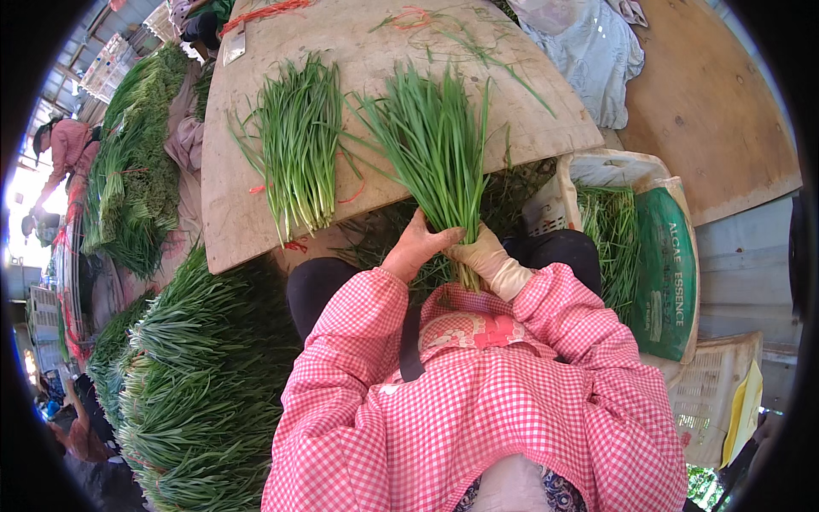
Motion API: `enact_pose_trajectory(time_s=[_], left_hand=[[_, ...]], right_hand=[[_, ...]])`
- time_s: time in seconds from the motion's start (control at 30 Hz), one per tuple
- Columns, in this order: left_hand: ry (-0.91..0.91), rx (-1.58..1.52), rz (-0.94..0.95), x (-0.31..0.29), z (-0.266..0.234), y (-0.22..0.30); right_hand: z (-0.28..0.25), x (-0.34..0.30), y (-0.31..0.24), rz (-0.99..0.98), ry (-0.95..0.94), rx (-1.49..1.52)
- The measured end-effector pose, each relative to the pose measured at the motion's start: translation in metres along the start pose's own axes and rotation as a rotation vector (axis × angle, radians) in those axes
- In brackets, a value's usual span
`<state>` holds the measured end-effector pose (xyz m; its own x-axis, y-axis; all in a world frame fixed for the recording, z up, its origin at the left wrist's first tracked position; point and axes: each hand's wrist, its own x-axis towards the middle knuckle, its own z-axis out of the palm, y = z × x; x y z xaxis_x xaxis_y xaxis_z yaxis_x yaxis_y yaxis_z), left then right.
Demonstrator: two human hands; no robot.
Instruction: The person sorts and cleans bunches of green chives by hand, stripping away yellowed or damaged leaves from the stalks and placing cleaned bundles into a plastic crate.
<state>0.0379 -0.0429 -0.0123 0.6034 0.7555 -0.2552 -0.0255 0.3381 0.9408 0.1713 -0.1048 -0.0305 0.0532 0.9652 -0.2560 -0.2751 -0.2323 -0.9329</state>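
Both my hands are closed around the base of a bunch of garlic chives [439, 149], its green tips fanned out over the wooden board [375, 34]. My left hand [416, 246] is bare, with its thumb laid across the stems. On the other side of the bunch, my right hand [488, 258] wears a thin pale glove. Cut stem ends stick out below my hands toward my lap. A second bunch of garlic chives [303, 145] lies on the board to the left, pale ends toward me. Red ties [350, 189] lie beside it.
Large heaps of garlic chives [200, 367] stand at the left. At the right is a white crate [614, 162] holding greens and a green sack [665, 282]. A flat metal blade [234, 47] and red strings [264, 13] lie at the board's far edge. Another person [68, 154] bends at far left.
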Motion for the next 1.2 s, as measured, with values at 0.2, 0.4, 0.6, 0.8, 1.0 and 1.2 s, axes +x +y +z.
enact_pose_trajectory(time_s=[0.2, 0.4, 0.6, 0.8, 1.0, 1.2], left_hand=[[0.263, 0.181, 0.257, 0.013, 0.016, -0.019], [0.442, -0.057, 0.268, 0.014, 0.024, 0.001], [0.368, -0.406, 0.227, 0.011, 0.010, 0.027], [0.269, -0.517, 0.160, 0.023, -0.015, 0.030], [0.253, -0.601, 0.054, 0.009, -0.014, 0.056], [0.332, -0.540, 0.203, 0.003, -0.015, 0.060]], right_hand=[[0.006, 0.014, -0.006, -0.080, 0.000, -1.022], [0.033, 0.001, -0.064, 0.058, 0.086, -1.244], [0.046, -0.011, -0.081, -0.215, 0.111, -1.599], [0.054, -0.013, -0.080, -0.281, 0.114, -1.609], [0.056, -0.006, -0.067, -0.319, 0.091, -1.743], [0.049, -0.018, -0.067, -0.471, 0.030, -1.254]])
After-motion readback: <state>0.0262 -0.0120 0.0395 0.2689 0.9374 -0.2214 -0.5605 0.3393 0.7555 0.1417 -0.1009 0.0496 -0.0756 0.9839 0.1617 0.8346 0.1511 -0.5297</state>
